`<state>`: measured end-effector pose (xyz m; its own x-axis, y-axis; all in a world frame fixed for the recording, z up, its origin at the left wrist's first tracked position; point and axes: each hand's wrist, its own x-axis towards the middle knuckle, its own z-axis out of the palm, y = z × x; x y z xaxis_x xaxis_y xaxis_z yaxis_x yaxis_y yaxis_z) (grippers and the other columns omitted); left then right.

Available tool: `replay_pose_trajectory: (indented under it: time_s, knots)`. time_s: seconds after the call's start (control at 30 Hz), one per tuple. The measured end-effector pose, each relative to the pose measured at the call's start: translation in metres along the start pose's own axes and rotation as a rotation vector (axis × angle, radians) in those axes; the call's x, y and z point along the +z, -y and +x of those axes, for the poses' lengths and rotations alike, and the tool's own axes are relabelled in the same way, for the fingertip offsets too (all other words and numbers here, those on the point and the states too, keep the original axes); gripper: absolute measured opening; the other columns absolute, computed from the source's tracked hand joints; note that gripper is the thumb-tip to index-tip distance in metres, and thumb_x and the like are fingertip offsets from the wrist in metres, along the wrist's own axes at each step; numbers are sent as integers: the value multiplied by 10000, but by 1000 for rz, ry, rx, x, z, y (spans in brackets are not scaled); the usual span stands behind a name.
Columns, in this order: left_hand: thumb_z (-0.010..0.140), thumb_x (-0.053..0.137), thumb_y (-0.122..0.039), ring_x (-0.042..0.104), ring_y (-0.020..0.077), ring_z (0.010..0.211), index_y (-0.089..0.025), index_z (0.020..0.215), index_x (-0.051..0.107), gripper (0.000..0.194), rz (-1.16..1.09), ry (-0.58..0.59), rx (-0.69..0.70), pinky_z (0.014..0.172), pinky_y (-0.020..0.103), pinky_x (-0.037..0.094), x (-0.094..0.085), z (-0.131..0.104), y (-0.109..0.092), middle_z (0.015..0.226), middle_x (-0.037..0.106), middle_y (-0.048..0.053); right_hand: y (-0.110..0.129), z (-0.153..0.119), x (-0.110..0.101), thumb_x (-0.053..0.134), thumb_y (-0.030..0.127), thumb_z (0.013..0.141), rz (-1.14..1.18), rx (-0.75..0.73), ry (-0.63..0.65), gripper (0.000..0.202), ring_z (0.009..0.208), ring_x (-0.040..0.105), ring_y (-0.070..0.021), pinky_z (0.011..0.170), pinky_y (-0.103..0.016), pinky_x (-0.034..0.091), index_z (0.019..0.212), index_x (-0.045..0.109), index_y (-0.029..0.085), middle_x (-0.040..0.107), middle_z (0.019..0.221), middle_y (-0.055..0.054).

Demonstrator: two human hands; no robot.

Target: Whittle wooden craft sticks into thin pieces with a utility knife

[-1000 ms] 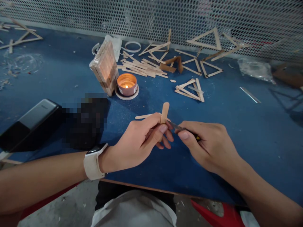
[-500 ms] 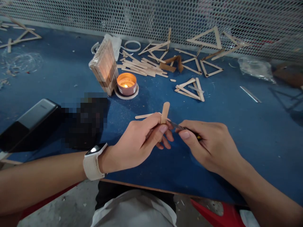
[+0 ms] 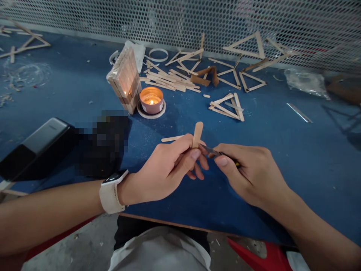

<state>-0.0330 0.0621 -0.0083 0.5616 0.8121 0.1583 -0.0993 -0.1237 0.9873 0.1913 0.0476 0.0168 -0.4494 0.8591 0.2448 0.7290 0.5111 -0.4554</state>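
Between thumb and fingers, my left hand point(image 3: 166, 165) pinches a wooden craft stick point(image 3: 197, 132) that points up with its rounded end on top. My right hand point(image 3: 248, 173) is closed round a utility knife point(image 3: 216, 152); its blade reaches left to the stick's lower part, at my left fingertips. Most of the knife's handle is hidden in my palm. Behind my left hand another craft stick point(image 3: 170, 139) lies on the blue table point(image 3: 304, 180), partly covered by the hand. A small triangle of sticks point(image 3: 239, 109) lies beyond my hands.
A lit candle in a tin point(image 3: 151, 107) stands beside a wrapped pack of sticks point(image 3: 124, 82). Behind are loose sticks point(image 3: 166, 80) and several stick triangles point(image 3: 251, 81) near the perforated metal screen point(image 3: 180, 22). A black box-like object point(image 3: 39, 145) lies at left.
Almost nothing differs. The knife blade and both hands have shifted very slightly, still at the same stick, and the left hand's lower fingers have moved a little.
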Motion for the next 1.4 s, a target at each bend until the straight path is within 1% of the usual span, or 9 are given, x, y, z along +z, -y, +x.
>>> replay_pose_trajectory:
  time_s: [0.17,0.3,0.5,0.67,0.73,0.9,1.17,1.4]
  knots:
    - [1121,478,-358,745,58,718,-180,1068,591,218,53,-19,-6,653,129,641,0,0,-1,914,713,-5,-1,-1,1,384,500,1137,-8,13,4,543,501,497,-105,533,-271,340,736,599,204,556,582,33]
    - [1116,481,-373,738,71,689,-190,997,583,242,67,-33,-26,628,139,639,0,-1,-2,833,686,-15,0,-1,0,396,496,1134,-14,14,7,531,483,481,-105,523,-273,332,725,580,211,561,576,33]
    - [1090,549,-392,740,74,673,-188,980,588,235,78,-38,-44,639,133,639,0,0,-5,790,676,-20,1,0,1,385,509,1133,-22,16,11,544,487,502,-114,530,-282,342,731,601,213,580,581,25]
    - [1092,543,-407,726,71,631,-184,961,590,263,84,-43,-45,609,128,633,-1,1,-6,752,684,-21,2,0,1,401,521,1127,-23,21,15,546,491,506,-111,538,-282,340,723,598,210,576,589,26]
    - [1094,537,-403,726,70,627,-184,961,593,262,90,-42,-42,607,129,634,-1,1,-6,749,687,-22,2,0,2,403,522,1126,-32,20,15,548,490,500,-108,535,-281,332,711,579,210,567,590,27]
    - [1108,505,-400,721,63,615,-177,942,598,293,110,-56,-28,592,116,623,-2,1,-5,729,680,-26,2,-1,2,390,544,1127,-50,13,10,566,507,512,-108,536,-279,325,717,585,206,554,592,27]
    - [1103,522,-379,719,59,605,-174,932,611,282,136,-61,-28,582,105,615,-2,0,-6,723,684,-27,2,-1,2,381,565,1123,-55,28,22,586,506,515,-116,531,-288,315,712,594,206,563,590,18]
    - [1104,505,-421,736,75,623,-183,900,576,321,103,-68,-57,584,128,634,-2,0,-5,737,682,-21,2,-1,4,377,573,1121,-68,31,22,592,511,526,-117,532,-286,316,705,583,206,563,586,17]
